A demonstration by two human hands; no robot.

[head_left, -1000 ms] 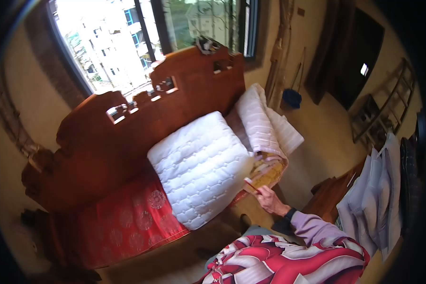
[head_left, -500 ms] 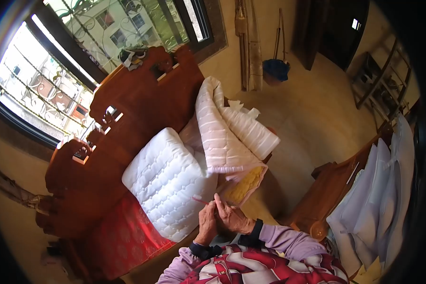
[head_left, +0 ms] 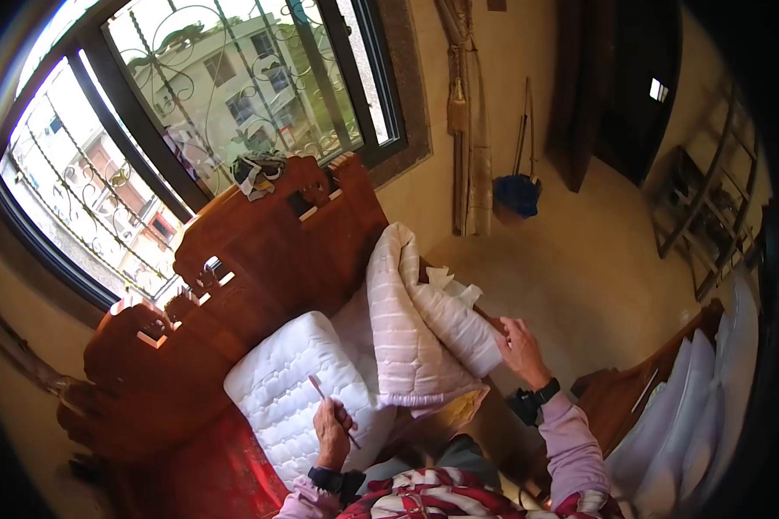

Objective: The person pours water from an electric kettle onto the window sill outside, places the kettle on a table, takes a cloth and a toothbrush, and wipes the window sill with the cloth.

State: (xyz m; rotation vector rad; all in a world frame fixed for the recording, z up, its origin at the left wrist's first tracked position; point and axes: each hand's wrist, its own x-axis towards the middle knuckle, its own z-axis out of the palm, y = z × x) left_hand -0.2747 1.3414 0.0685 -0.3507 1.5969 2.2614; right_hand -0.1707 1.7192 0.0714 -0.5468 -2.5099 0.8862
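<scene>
My left hand (head_left: 331, 424) is closed around a thin reddish stick (head_left: 317, 387), whose ends stick out above and below the fingers; its exact kind cannot be made out. Beneath that hand lies a white quilted pad (head_left: 273, 381) on the wooden bench. To the right, my right hand (head_left: 520, 348) is raised with its fingers apart and nothing in them. Its fingertips are right by the rolled end of a folded pale pink striped quilt (head_left: 407, 346). A yellow patch of cloth (head_left: 463, 411) shows under the quilt's front edge.
A carved wooden backrest (head_left: 277, 233) rises behind the bedding, with crumpled cloth (head_left: 258, 176) on top. Red patterned fabric (head_left: 208, 463) covers the seat. Grey-lilac cushions (head_left: 675, 424) line another bench at right. A blue dustpan (head_left: 516, 197) stands by the far wall.
My hands were together in front of my chest and have moved apart. The left took the stick over the white pad; the right reached out to the pink quilt. My view has tilted up.
</scene>
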